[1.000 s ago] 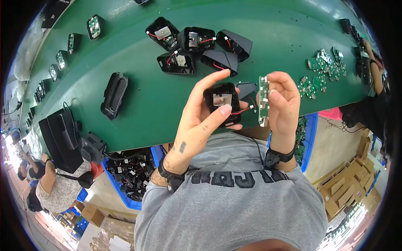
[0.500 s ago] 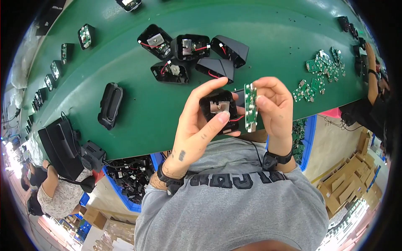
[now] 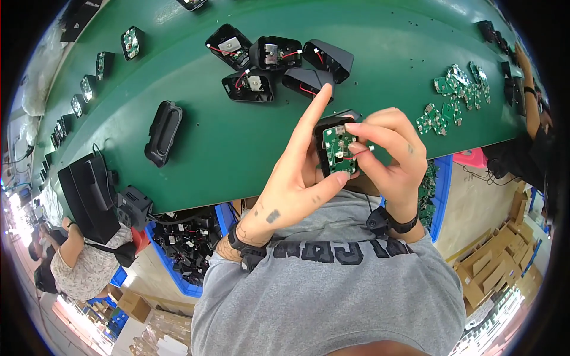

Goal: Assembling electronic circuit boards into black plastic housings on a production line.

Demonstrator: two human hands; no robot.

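Observation:
My left hand (image 3: 292, 188) holds a black plastic housing (image 3: 322, 153) from its left side, thumb on the lower edge and index finger stretched upward. A green circuit board (image 3: 336, 145) lies over the housing's open face, its component side facing me. The fingers of my right hand (image 3: 396, 155) pinch the board's right edge near the top. A thin dark red wire runs across the board towards the right fingers. How deep the board sits in the housing I cannot tell. Beyond the hands, several black housings (image 3: 276, 54) with metal plates and red wires stand grouped on the green table (image 3: 237, 139).
Loose green circuit boards (image 3: 457, 83) are heaped at right. A long black shell (image 3: 163, 133) lies at left, beyond a row of housings with boards (image 3: 132, 43). Blue bins (image 3: 196, 291) of parts stand below the table edge. Other people work at both sides.
The board has turned from edge-on to face-up and moved left onto the housing's opening. My left thumb has shifted from inside the housing to the board's lower edge.

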